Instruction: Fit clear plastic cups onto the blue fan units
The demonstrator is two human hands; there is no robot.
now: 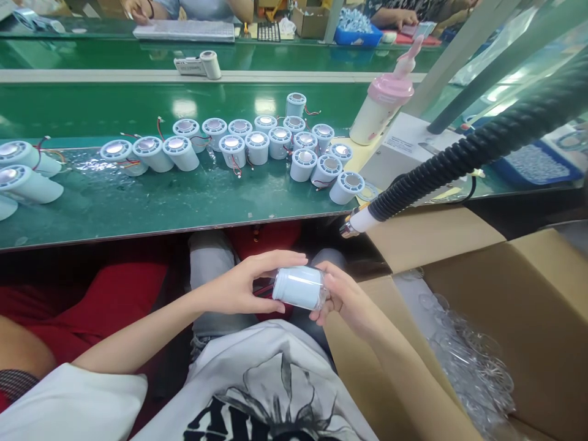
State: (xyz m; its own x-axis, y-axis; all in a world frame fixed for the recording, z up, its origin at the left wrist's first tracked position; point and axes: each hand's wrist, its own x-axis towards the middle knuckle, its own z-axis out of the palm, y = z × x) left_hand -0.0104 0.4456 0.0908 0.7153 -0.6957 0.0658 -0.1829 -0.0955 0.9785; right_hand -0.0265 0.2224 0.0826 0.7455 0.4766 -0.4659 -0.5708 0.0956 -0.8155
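Both hands hold one white cylindrical housing (298,286) over my lap, lying on its side. My left hand (250,283) wraps its left end, fingers over the top. My right hand (342,295) cups its right end, where a clear round piece seems to sit. Red wires show under the left hand. On the green bench (138,208) above, several more white housings (257,147) with shiny round faces and red wires stand in a cluster, and a few (25,177) lie at the left edge.
A black ribbed hose with a white nozzle (362,222) hangs in from the right. An open cardboard box (528,294) of clear round parts (473,361) sits at my right. A pink-capped bottle (383,104) stands on the bench. Other people's hands work at the far side.
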